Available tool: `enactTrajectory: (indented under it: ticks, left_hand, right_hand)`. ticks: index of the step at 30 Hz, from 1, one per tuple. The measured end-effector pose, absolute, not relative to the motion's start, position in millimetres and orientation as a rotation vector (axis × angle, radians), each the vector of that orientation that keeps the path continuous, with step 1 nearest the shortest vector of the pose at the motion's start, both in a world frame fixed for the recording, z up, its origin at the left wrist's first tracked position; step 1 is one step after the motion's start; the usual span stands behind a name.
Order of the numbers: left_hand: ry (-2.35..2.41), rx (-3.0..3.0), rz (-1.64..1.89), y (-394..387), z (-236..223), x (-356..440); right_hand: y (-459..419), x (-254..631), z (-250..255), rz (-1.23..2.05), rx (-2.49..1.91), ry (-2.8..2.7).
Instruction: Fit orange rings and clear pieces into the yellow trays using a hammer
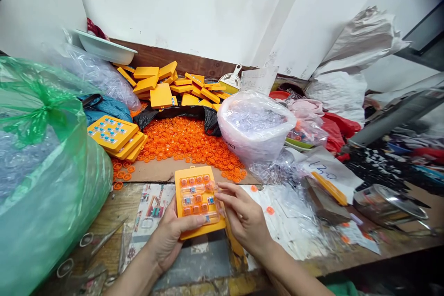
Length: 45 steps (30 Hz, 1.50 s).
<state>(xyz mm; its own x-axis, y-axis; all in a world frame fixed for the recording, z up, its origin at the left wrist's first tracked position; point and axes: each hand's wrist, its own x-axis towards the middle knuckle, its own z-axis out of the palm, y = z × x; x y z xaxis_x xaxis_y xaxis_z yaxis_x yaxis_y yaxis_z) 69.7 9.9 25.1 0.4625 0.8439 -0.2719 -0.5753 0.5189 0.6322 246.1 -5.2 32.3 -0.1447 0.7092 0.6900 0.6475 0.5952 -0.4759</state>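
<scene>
My left hand grips a yellow plastic panel by its lower left side, thumb across the front. Rows of orange pieces under clear covers fill much of the panel's face, and small blue-and-white parts show in several places. At the panel's right edge is my right hand, its fingers drawn together near a clear plastic piece. Whether the fingertips pinch that piece or only touch it is hard to make out. Behind the panel spreads a heap of small orange rings.
Stacked yellow panels lie left of the rings, beside a large green bag. More yellow panels are piled against the wall. A white bag of clear pieces stands right of the rings; a lidded metal pot is further right.
</scene>
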Motion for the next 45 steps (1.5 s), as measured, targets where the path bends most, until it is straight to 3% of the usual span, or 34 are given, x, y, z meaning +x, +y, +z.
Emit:
enactTrajectory:
  ticks: [11, 21, 31, 38, 45]
  left_hand:
    - [0.699, 0.615, 1.002, 9.8, 19.3, 74.3]
    - [0.731, 0.655, 0.999, 9.3, 18.7, 73.5]
    - [0.735, 0.722, 1.049, 4.3, 23.8, 73.8]
    - [0.742, 0.813, 1.078, 1.7, 17.6, 73.9]
    - [0.675, 0.772, 1.013, -0.4, 22.0, 72.3]
  right_hand:
    - [15.1, 237.8, 20.7, 0.637, -1.339, -1.439]
    - [-2.9, 234.1, 27.7, 0.931, -1.330, -1.218]
    - [-11.5, 218.8, 21.1, 0.778, -1.302, -1.185]
    - [-9.2, 214.4, 27.6, 1.144, -1.116, -1.005]
    - [-12.6, 219.7, 32.1, 1.204, -1.097, -0.900]
